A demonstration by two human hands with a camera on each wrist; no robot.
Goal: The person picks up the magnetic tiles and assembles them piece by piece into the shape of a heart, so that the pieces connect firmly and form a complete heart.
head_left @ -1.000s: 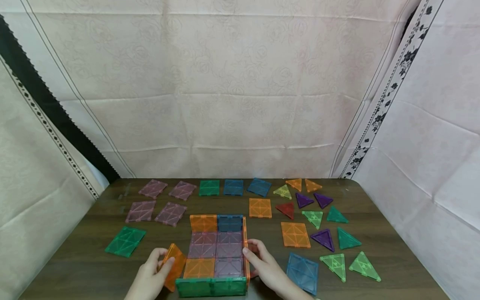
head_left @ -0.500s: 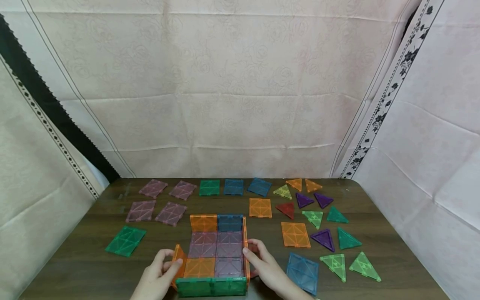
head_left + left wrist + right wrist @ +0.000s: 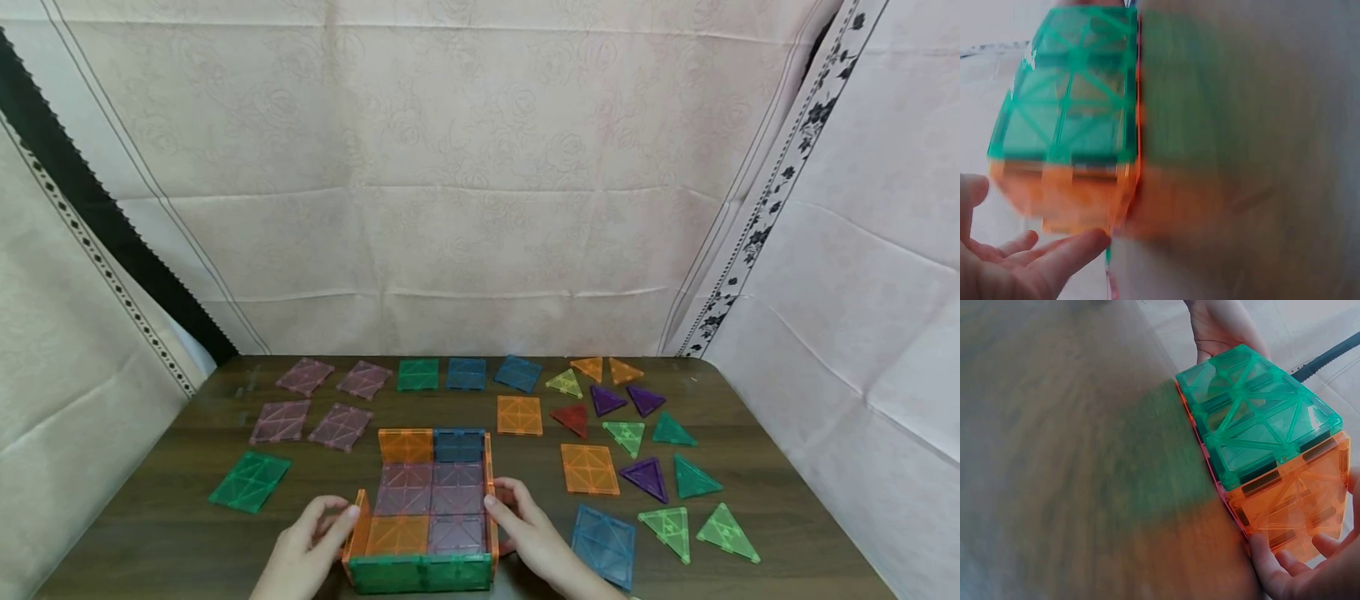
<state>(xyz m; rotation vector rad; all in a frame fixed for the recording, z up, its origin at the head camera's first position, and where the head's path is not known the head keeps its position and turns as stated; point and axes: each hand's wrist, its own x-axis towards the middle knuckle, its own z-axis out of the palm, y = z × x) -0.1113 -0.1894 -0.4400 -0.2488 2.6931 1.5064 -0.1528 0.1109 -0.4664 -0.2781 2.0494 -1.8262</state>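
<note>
A low box of translucent magnetic tiles (image 3: 405, 490) stands at the table's front, with a floor of mauve and orange squares. Its front wall is two green tiles (image 3: 422, 574); orange and blue tiles form the back. On its near left side an orange square tile (image 3: 358, 537) stands upright, meeting the green wall's corner. My left hand (image 3: 303, 546) is beside that tile, thumb apart from it and a fingertip at its lower edge in the left wrist view. My right hand (image 3: 528, 533) holds the orange right wall (image 3: 1294, 497), thumb at its top edge, fingers lower outside.
Loose mauve squares (image 3: 341, 427) and a green square (image 3: 251, 482) lie to the left. Behind are green and blue squares (image 3: 467, 374). On the right lie orange squares (image 3: 590, 469), a blue square (image 3: 603, 546) and several coloured triangles (image 3: 667, 532).
The orange tile moved right in my left hand and now stands against the box's left side. My left fingers have loosened from it, and the right hand stays in place.
</note>
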